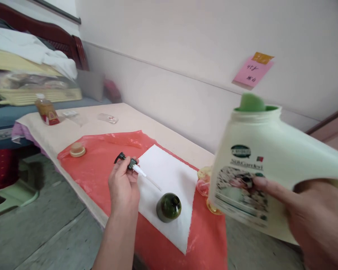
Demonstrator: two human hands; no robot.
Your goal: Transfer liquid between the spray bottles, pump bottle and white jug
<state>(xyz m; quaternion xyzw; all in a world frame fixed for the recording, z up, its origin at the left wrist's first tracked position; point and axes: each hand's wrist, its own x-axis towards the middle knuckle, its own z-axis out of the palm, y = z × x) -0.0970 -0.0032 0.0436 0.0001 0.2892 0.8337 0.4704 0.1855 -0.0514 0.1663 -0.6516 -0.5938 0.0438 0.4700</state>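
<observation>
Left hand: fingers closed around black-and-white plastic pump, tube slanting down-right toward glossy dark-green bottle, upright on white cloth. Right hand gripping pale-green plastic jug, farther from bottle.

One pump — one jug

The bare left forearm rose from the lower edge of view, leaning slightly rightward up to its wrist. The left hand was bent in a light pinch, its thumb uppermost and its fingers curled. Well apart, at the right edge, the right hand, nearer the camera and blurred, was clasped, with its index finger stretched out leftward.
</observation>
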